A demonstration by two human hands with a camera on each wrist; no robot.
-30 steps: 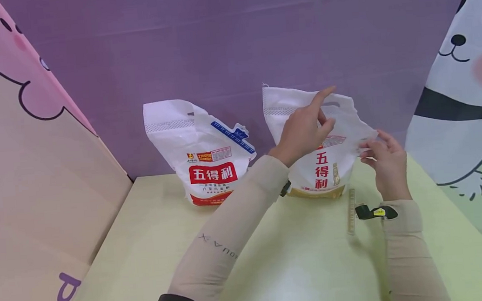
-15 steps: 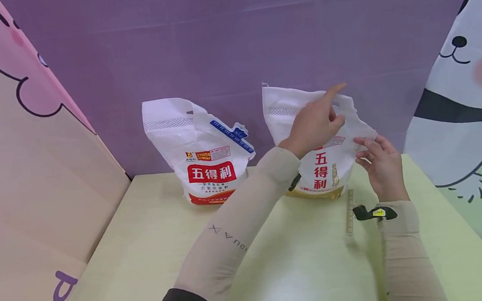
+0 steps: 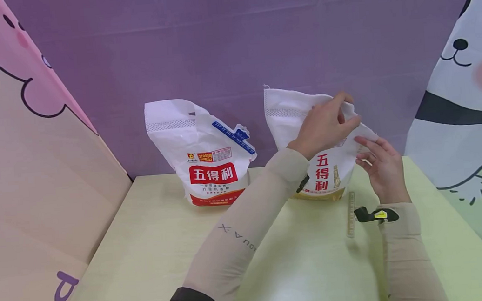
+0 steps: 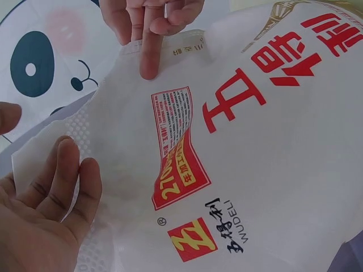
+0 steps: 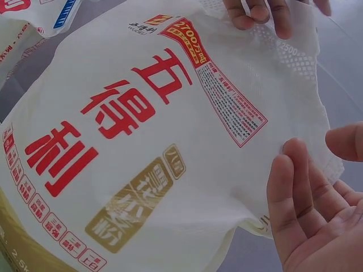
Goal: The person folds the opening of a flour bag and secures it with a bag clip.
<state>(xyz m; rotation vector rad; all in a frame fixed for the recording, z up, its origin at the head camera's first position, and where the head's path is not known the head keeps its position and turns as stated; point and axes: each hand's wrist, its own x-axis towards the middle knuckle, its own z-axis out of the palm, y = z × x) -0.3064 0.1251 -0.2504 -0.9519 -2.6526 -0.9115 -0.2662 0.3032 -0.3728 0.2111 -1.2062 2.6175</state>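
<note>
Purple backdrop and cartoon side panels frame a pale yellow-green table [image 3: 155, 249], and from my station I see two white flour bags standing at its far edge against the wall. My hands are on the right-hand flour bag with the gold band [image 3: 322, 173]; the other flour bag with the red label [image 3: 208, 162] stands well apart to its left, untouched.

Compared with a second ago, my left hand [image 3: 325, 126] has changed shape: its index finger was stretched out, pointing over the bag's top edge, and now the fingers have curled down onto the upper right part of the bag by the handle cut-out. In the left wrist view those fingers [image 4: 62, 187] lie on the perforated strip of fabric with the thumb on the other side, so I read it as pinching the top. My right hand [image 3: 378, 164] has hardly moved; it sits at the bag's right corner with fingers mostly straight, and the right wrist view shows the fingertips [image 5: 289, 175] touching the edge rather than gripping.

I judge the left hand has gone from reaching to actually taking hold. A narrow strip [image 3: 351, 213] lies on the table just before the bag.
</note>
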